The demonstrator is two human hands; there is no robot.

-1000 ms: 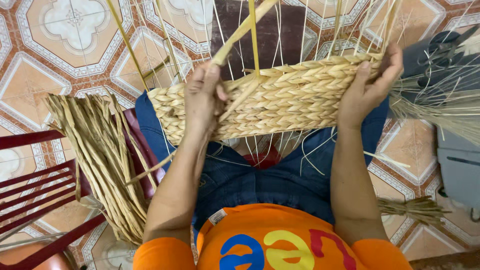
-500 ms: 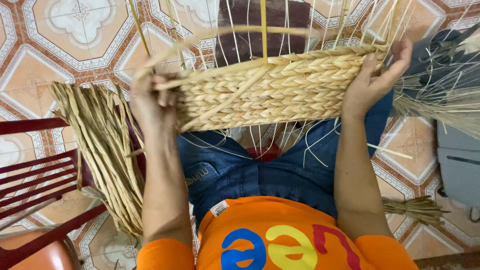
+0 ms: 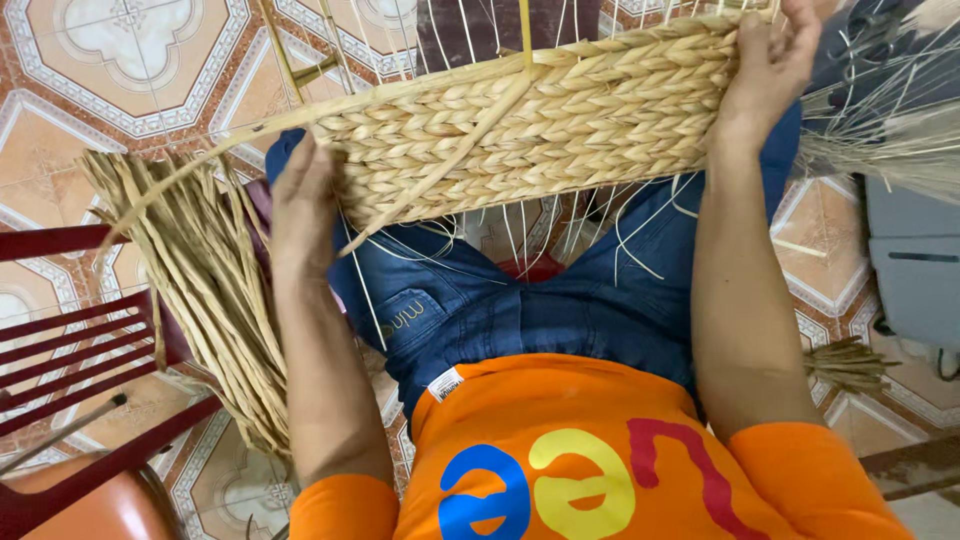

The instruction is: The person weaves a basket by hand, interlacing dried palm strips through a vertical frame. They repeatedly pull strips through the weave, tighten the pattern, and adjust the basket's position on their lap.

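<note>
Since half a second ago, the left hand is shifted inward, closed on the left end of the woven panel. That panel is held above the lap, its right end gripped by the right hand. Loose strands are heaped by the red chair.

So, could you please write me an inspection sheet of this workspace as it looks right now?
Surface: patterned tile floor; work rests over the person's lap.
Job's things: woven panel of plaited straw on thin upright ribs; one loose strand runs out to the left.
Clutter: bundle of straw strands beside the left knee; smaller bundle on the right.
Grippers: left hand presses the panel's left edge; right hand grips its right end.
Cables: nothing seen.
Surroundings: red slatted chair, grey object at right.
</note>
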